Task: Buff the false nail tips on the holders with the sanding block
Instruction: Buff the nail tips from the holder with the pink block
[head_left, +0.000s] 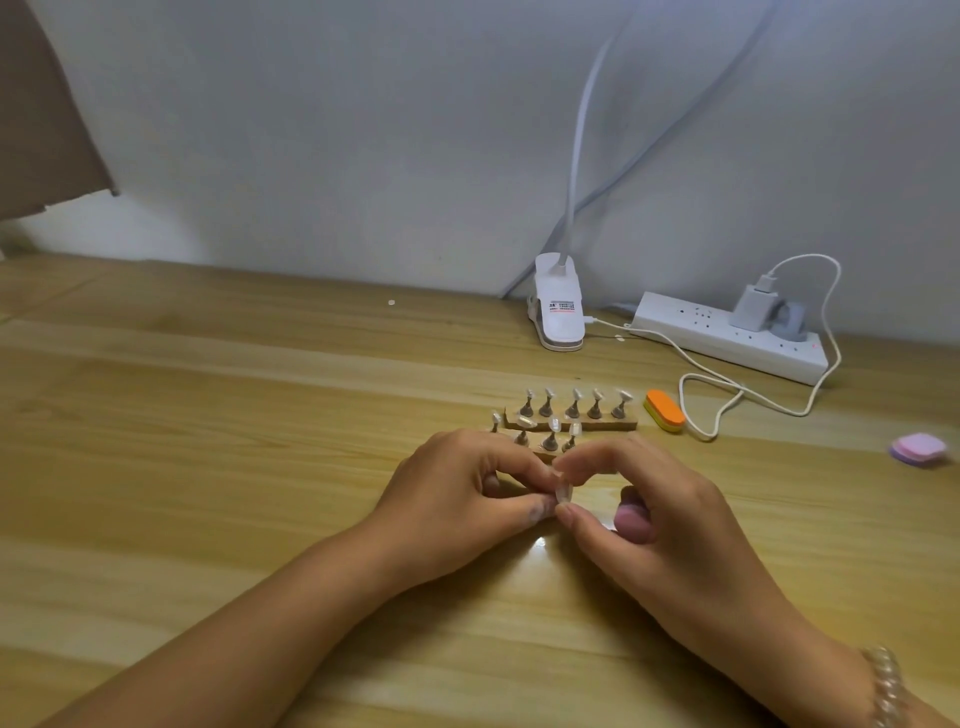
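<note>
Two wooden bases stand mid-table, each with small metal holders carrying clear false nail tips. The far base has several holders; the near base is mostly hidden behind my hands. My left hand and my right hand meet in front of it, both pinching one clear nail tip between thumb and fingers. A pink sanding block is tucked under the curled fingers of my right hand. Whether a holder is attached to the pinched tip is hidden.
An orange and yellow sanding block lies right of the far base. A pink and purple block sits at the right edge. At the back stand a white clip lamp and a power strip with a looping white cable.
</note>
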